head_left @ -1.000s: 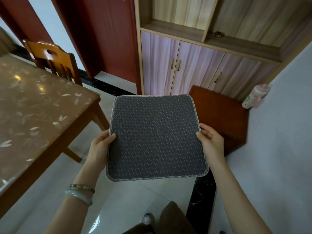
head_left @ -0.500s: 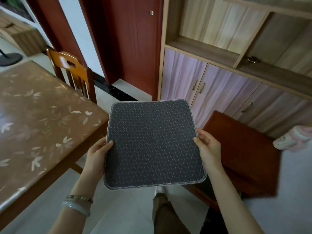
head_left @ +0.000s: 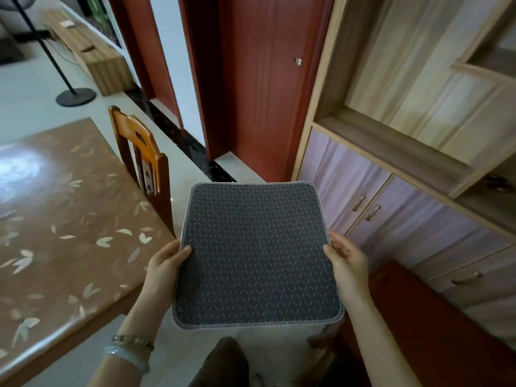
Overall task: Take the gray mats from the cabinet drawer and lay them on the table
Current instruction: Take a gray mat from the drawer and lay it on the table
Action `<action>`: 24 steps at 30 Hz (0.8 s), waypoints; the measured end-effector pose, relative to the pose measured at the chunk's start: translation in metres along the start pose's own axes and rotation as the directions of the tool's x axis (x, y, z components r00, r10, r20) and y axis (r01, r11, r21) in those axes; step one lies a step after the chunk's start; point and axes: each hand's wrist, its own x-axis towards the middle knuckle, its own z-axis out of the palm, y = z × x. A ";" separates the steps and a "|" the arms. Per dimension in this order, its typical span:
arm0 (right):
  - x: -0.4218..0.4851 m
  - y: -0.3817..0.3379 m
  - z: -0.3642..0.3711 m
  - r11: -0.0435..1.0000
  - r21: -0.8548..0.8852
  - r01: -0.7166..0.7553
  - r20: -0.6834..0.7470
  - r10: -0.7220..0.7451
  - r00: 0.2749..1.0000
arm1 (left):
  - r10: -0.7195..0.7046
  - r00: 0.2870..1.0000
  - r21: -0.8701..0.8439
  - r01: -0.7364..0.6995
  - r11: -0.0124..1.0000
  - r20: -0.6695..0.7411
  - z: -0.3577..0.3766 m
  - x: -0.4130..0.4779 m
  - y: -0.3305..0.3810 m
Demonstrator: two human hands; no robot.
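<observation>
I hold a square gray mat (head_left: 255, 255) with a diamond stitch pattern and pale hem flat in front of me, above the floor. My left hand (head_left: 164, 268) grips its left edge with the thumb on top. My right hand (head_left: 346, 263) grips its right edge the same way. The brown table (head_left: 64, 236) with a leaf-print cover lies to the left, its near corner just left of the mat. The cabinet (head_left: 399, 208) with lilac doors stands to the right; no open drawer shows.
A wooden chair (head_left: 141, 163) stands at the table's far side. A red-brown door (head_left: 265, 79) is straight ahead. A low red-brown stool or bench (head_left: 435, 322) sits at my right, below the cabinet. A fan stand base (head_left: 75, 96) is on the floor far left.
The view has swung up and left, bringing the table and chair closer in frame. The mat stays held level by both hands, now nearer the table's corner.
</observation>
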 end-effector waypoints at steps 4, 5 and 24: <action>0.057 -0.012 0.023 1.000 0.013 0.029 0.024 -0.029 0.999 | 0.004 1.000 -0.009 -0.004 1.000 -0.010 0.012 0.049 0.020; 0.081 -0.014 0.032 0.999 0.015 0.038 0.036 -0.038 0.999 | -0.003 1.000 -0.018 0.002 1.000 -0.012 0.015 0.069 0.024; 0.380 -0.121 0.199 0.994 -0.043 0.105 0.184 -0.095 0.978 | 0.035 0.979 -0.076 -0.052 0.996 -0.203 0.050 0.328 0.160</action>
